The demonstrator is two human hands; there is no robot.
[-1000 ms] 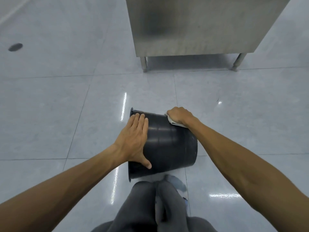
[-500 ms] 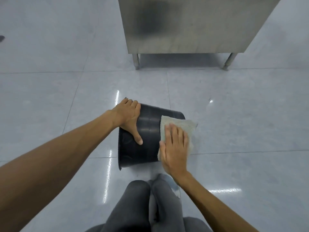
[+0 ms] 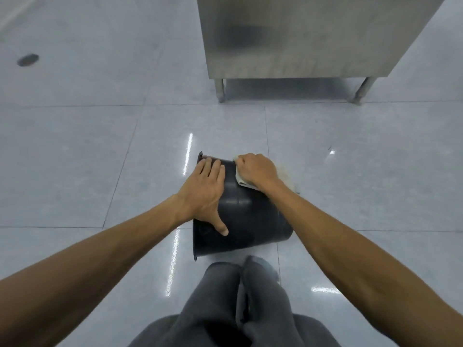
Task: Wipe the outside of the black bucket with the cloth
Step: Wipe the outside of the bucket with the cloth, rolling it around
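The black bucket lies on its side on the tiled floor, its open rim to the left. My left hand lies flat on the bucket's upper side, fingers straight, thumb spread toward me. My right hand grips the pale cloth with curled fingers and presses it on the far top of the bucket. Most of the cloth is hidden under that hand; a pale edge trails off behind the bucket on the right.
A stainless steel cabinet on short legs stands on the floor beyond the bucket. A dark round floor drain is at the far left. My knees in grey trousers are right below the bucket.
My right hand has slid the cloth from the near side of the bucket up to its far top. My left hand has shifted along the bucket's left side, toward me.
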